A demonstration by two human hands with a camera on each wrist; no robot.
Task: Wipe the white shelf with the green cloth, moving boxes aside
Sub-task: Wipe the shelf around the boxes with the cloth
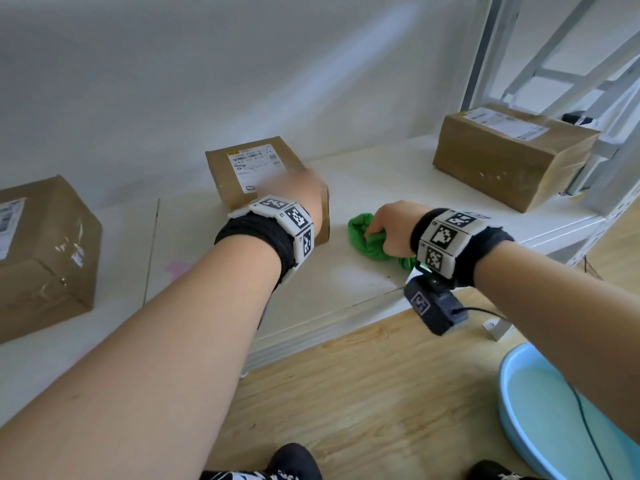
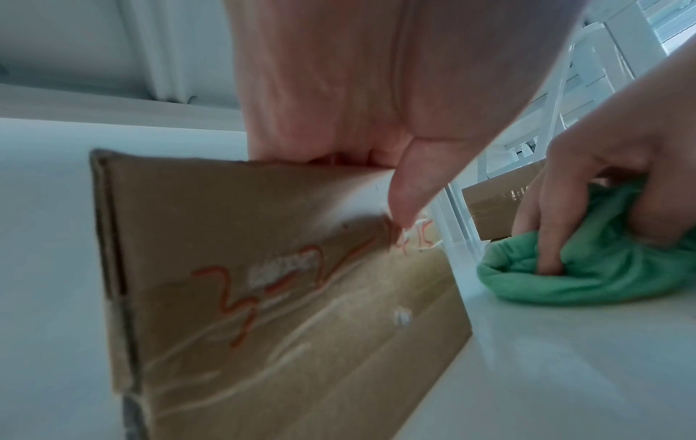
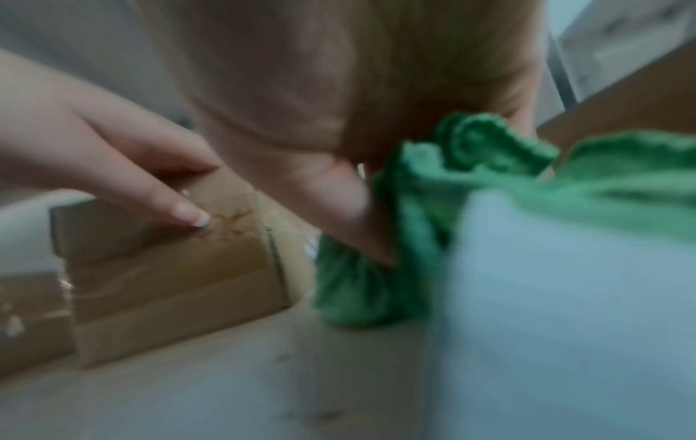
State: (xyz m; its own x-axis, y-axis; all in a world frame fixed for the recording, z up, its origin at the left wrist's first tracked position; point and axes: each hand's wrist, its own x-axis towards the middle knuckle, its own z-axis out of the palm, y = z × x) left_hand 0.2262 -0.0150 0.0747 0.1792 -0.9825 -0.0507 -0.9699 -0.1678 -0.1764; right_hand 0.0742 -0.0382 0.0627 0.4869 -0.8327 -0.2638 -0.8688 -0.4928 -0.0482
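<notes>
A low white shelf (image 1: 363, 289) carries three taped cardboard boxes. My left hand (image 1: 304, 190) grips the middle box (image 1: 249, 171) at its near right top edge. In the left wrist view the fingers reach over the box's top and the thumb (image 2: 405, 193) presses on its near face (image 2: 282, 297). Just right of that box, my right hand (image 1: 393, 226) clutches the bunched green cloth (image 1: 365, 237) and holds it down on the shelf. The right wrist view, blurred, shows the cloth (image 3: 361, 285) beside the box (image 3: 169, 282).
Another box (image 1: 45, 251) sits at the shelf's left end and a third (image 1: 509, 154) at its right end by a white metal frame (image 1: 485, 57). A wall backs the shelf. A light blue basin (image 1: 561, 410) stands on the wooden floor at lower right.
</notes>
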